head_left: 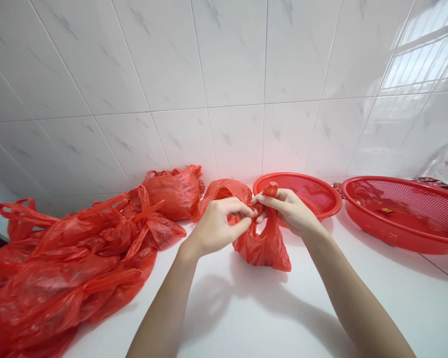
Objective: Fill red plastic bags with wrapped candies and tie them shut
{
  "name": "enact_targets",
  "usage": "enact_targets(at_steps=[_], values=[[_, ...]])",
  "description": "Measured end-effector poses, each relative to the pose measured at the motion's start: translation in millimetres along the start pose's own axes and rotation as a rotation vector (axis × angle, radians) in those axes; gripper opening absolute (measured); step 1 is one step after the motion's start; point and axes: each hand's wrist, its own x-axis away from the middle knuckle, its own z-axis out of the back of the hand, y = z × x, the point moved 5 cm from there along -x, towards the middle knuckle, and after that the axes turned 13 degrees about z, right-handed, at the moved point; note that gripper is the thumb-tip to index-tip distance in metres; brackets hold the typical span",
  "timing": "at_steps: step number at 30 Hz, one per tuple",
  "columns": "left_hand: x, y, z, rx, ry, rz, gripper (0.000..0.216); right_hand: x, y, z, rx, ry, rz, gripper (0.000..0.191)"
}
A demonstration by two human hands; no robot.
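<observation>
A small red plastic bag (264, 246) hangs just above the white counter (246, 318), bulging at the bottom. My left hand (218, 223) pinches its gathered top from the left, fingers closed on the plastic. My right hand (291, 211) grips the same top from the right, fingers closed, with a twisted red handle sticking up between thumb and fingers. Both hands meet at the bag's neck.
A heap of red plastic bags (70, 263) covers the counter's left side, with tied ones at the back (171, 191). Two red mesh baskets stand by the tiled wall, a round one (315, 191) behind my hands and a larger one (406, 214) at the right.
</observation>
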Motion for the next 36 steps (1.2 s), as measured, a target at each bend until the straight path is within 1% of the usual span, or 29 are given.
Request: enact_targets(at_steps=[1, 2, 3, 4, 5, 7, 8, 9, 11, 13, 15, 16, 20, 22, 24, 27, 29, 31, 33, 36], values=[[-2.3, -2.1, 3.2, 0.05, 0.059, 0.011, 0.012, 1.0, -3.1, -1.9, 0.067, -0.025, 0.024, 0.028], [-5.0, -4.6, 4.2, 0.113, 0.082, 0.021, 0.015, 2.3, -6.3, -4.5, 0.144, -0.052, 0.049, 0.029], [-8.2, -7.3, 2.4, 0.185, 0.058, 0.031, 0.021, 3.7, -9.7, -7.4, 0.231, -0.075, 0.082, 0.029], [-11.5, -9.7, -2.0, 0.259, -0.013, 0.043, 0.026, 5.2, -13.3, -10.0, 0.327, -0.088, 0.124, 0.03], [-14.4, -11.2, -8.1, 0.325, -0.112, 0.052, 0.029, 6.8, -17.3, -12.0, 0.427, -0.087, 0.175, 0.029], [-18.0, -12.0, -19.0, 0.411, -0.289, 0.06, 0.03, 10.0, -25.4, -14.3, 0.625, -0.059, 0.279, 0.028], [-19.2, -12.1, -22.0, 0.435, -0.331, 0.064, 0.031, 11.6, -29.1, -14.6, 0.709, -0.039, 0.326, 0.027], [-20.3, -12.3, -23.5, 0.452, -0.344, 0.07, 0.032, 13.1, -32.7, -14.4, 0.771, -0.017, 0.369, 0.025], [-21.5, -13.5, -24.5, 0.477, -0.339, 0.092, 0.033, 15.6, -38.8, -13.5, 0.825, 0.017, 0.447, 0.021], [-21.2, -15.9, -27.0, 0.518, -0.364, 0.141, 0.033, 17.4, -42.7, -12.6, 0.822, 0.031, 0.505, 0.019], [-20.5, -18.4, -30.0, 0.604, -0.389, 0.199, 0.036, 18.0, -43.1, -13.1, 0.803, 0.012, 0.521, 0.023], [-20.5, -19.6, -30.7, 0.666, -0.376, 0.226, 0.037, 17.9, -42.3, -14.0, 0.802, -0.009, 0.519, 0.026], [-21.6, -22.6, -30.8, 0.876, -0.224, 0.292, 0.032, 16.7, -38.6, -18.9, 0.825, -0.095, 0.547, 0.033], [-22.2, -22.1, -30.1, 0.912, -0.164, 0.299, 0.03, 16.5, -39.2, -19.0, 0.885, -0.077, 0.6, 0.035], [-23.0, -22.0, -24.4, 0.93, -0.059, 0.286, 0.03, 17.9, -43.3, -18.7, 1.006, -0.025, 0.695, 0.033], [-23.2, -23.9, -5.4, 0.924, 0.163, 0.231, 0.033, 23.8, -53.9, -22.5, 1.2, 0.017, 0.877, 0.024], [-23.3, -28.3, 11.6, 0.896, 0.312, 0.191, 0.033, 28.2, -61.6, -25.4, 1.274, 0.016, 0.958, 0.022], [-24.5, -38.5, 29.0, 0.902, 0.451, 0.187, 0.034, 31.2, -67.9, -26.3, 1.314, 0.001, 0.984, 0.023], [-27.3, -54.3, 43.3, 0.956, 0.559, 0.23, 0.036, 32.5, -71.6, -25.8, 1.34, -0.027, 0.976, 0.023], [-33.6, -78.2, 55.8, 1.023, 0.648, 0.301, 0.036, 31.2, -71.6, -23.3, 1.348, -0.078, 0.94, 0.022]])
